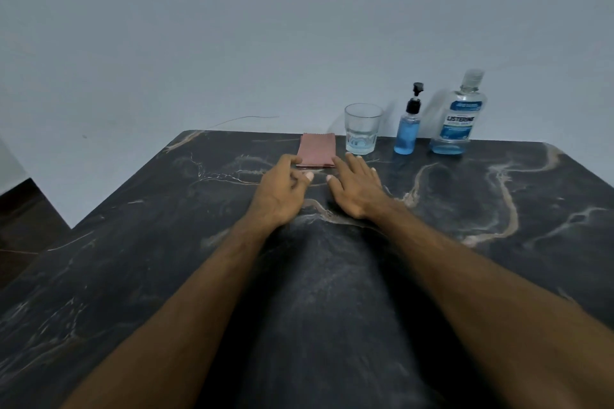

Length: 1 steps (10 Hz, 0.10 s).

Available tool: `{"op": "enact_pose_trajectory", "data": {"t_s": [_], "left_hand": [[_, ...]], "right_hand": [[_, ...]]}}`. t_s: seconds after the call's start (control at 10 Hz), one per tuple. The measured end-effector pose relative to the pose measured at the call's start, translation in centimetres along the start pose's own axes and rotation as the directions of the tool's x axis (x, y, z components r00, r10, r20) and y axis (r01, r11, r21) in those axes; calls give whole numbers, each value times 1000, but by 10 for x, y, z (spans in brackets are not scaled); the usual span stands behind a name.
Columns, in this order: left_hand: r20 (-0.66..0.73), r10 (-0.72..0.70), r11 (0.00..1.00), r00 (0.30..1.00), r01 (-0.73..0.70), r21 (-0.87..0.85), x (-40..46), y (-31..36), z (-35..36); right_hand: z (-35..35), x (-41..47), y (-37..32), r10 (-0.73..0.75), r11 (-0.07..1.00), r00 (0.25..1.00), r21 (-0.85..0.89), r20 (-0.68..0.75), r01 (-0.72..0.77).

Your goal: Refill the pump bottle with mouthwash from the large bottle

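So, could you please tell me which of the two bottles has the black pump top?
The small pump bottle, beside the glass; the large bottle has a clear cap.
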<state>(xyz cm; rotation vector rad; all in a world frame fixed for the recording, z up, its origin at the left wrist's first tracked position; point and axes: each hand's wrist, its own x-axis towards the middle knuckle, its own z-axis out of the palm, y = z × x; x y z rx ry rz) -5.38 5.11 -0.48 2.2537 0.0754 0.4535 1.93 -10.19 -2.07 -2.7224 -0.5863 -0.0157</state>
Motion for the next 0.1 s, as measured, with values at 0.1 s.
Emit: {"op": "enact_pose_trajectory", "data": {"t_s": [0.1], "left_hand": [[-9, 69, 995, 998, -68, 72, -30, 11, 5]], "right_hand": [[-14, -39, 20, 56, 998, 996, 10, -65, -55]]}}
